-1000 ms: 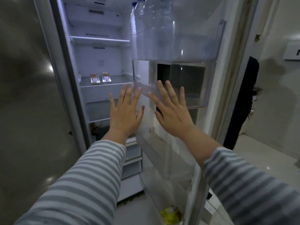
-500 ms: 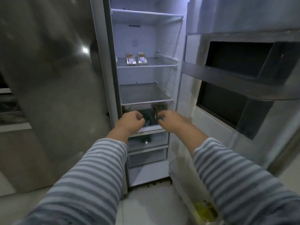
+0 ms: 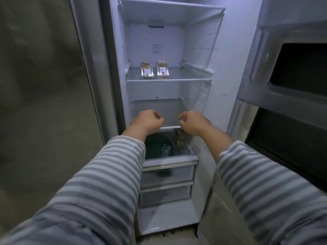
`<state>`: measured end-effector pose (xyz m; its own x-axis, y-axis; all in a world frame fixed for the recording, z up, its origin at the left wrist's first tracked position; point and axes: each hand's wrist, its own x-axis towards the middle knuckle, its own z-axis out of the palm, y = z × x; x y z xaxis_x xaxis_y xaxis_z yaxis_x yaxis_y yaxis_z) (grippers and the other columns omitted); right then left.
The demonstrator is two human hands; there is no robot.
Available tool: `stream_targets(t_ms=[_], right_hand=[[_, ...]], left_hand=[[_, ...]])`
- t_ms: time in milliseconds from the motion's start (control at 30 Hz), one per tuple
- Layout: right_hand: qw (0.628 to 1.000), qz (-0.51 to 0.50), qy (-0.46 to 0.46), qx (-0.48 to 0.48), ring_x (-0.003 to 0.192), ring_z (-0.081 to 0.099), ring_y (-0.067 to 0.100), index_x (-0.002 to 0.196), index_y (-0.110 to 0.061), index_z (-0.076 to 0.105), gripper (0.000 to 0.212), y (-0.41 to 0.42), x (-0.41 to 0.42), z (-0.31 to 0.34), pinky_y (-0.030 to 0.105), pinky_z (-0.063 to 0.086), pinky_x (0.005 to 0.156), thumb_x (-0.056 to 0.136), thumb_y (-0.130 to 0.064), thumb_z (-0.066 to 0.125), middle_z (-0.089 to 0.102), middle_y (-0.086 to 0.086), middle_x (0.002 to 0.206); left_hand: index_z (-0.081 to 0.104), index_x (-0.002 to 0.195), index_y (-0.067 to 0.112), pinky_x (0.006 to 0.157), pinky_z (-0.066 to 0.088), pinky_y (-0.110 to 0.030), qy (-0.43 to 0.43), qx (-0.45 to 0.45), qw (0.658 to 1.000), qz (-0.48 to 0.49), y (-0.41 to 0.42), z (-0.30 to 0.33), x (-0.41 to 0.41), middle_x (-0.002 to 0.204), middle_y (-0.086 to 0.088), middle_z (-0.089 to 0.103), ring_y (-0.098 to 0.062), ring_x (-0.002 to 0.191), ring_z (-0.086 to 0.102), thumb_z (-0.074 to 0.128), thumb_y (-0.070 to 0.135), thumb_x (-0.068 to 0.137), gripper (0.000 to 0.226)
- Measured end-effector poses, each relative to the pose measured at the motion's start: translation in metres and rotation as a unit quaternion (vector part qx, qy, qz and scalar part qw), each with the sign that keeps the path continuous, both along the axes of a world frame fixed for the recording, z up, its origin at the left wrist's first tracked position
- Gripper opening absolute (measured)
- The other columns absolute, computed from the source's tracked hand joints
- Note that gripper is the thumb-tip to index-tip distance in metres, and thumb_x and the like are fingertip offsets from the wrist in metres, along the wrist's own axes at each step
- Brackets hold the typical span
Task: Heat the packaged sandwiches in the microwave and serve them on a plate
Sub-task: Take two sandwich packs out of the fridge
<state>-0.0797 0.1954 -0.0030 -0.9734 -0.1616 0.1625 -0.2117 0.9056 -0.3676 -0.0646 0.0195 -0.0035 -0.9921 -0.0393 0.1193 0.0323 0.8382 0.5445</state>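
**Hands lifted toward the sandwich shelf**

Left hand [image 3: 146, 121] and right hand [image 3: 193, 123], flat and spread against the door shelf a second ago, now sit loosely curled and empty, risen from drawer level to the front edge of the lower shelf [image 3: 169, 127]. View has swung from the fridge door [image 3: 283, 89] into the lit compartment. Two packaged sandwiches [image 3: 154, 70] lie side by side on the shelf above, well apart from both hands. Reach looks under way; nothing taken yet.
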Motion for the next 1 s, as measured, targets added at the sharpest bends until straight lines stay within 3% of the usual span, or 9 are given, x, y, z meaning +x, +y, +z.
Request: stream_targets(t_ms=[167,333,467,600,767,1000], right_hand=[[1.0,0.0,0.011,0.012,0.119,0.055,0.026,0.127,-0.027,0.059,0.037,-0.004,-0.081,0.013,0.038,0.046,0.098,0.092,-0.03,0.048,0.058,0.003,0.133],[0.996,-0.011,0.091,-0.017,0.116,0.057,0.029,0.119,-0.026,0.064,0.032,-0.018,-0.162,0.038,0.037,0.047,0.093,0.092,-0.029,0.049,0.062,0.006,0.127],[0.984,-0.027,0.167,-0.051,0.114,0.056,0.029,0.113,-0.024,0.066,0.029,-0.039,-0.221,0.067,0.037,0.047,0.089,0.091,-0.03,0.048,0.064,0.006,0.121],[0.985,-0.012,0.15,-0.085,0.123,0.048,0.029,0.131,-0.021,0.053,0.041,-0.059,-0.283,0.084,0.036,0.042,0.096,0.092,-0.036,0.049,0.055,0.008,0.132],[0.983,-0.001,0.071,-0.17,0.128,0.042,0.034,0.139,-0.021,0.038,0.056,-0.083,-0.339,0.087,0.041,0.038,0.104,0.09,-0.043,0.053,0.042,0.012,0.138],[0.982,-0.003,0.046,-0.184,0.124,0.048,0.031,0.148,-0.036,0.014,0.081,-0.103,-0.363,0.076,0.042,0.042,0.101,0.082,-0.054,0.058,0.041,0.009,0.139]], left_hand=[[0.066,0.107,0.027,0.092,0.048,-0.036,0.05,-0.017,0.997,0.051,0.005,0.017,-0.078,0.117,0.0,0.066,-0.023,0.108,0.059,0.053,0.046,0.087,0.031],[0.067,0.089,0.025,0.081,0.047,-0.032,0.161,-0.027,0.98,0.11,0.002,0.044,-0.157,0.106,-0.004,0.067,-0.028,0.103,0.06,0.051,0.038,0.085,0.021],[0.067,0.102,0.025,0.092,0.042,-0.039,0.239,-0.055,0.957,0.156,-0.007,0.069,-0.226,0.125,-0.006,0.056,-0.03,0.117,0.049,0.05,0.036,0.085,0.027],[0.054,0.125,0.024,0.101,0.033,-0.041,0.218,-0.062,0.955,0.191,-0.023,0.088,-0.282,0.137,-0.007,0.042,-0.031,0.128,0.034,0.055,0.038,0.082,0.045],[0.04,0.138,0.03,0.108,0.03,-0.045,0.159,-0.014,0.97,0.186,-0.046,0.09,-0.327,0.148,-0.01,0.027,-0.037,0.134,0.031,0.053,0.045,0.085,0.057],[0.022,0.146,0.037,0.101,0.039,-0.041,0.118,0.022,0.977,0.178,-0.059,0.081,-0.35,0.14,-0.011,0.043,-0.031,0.128,0.045,0.063,0.057,0.075,0.084]])
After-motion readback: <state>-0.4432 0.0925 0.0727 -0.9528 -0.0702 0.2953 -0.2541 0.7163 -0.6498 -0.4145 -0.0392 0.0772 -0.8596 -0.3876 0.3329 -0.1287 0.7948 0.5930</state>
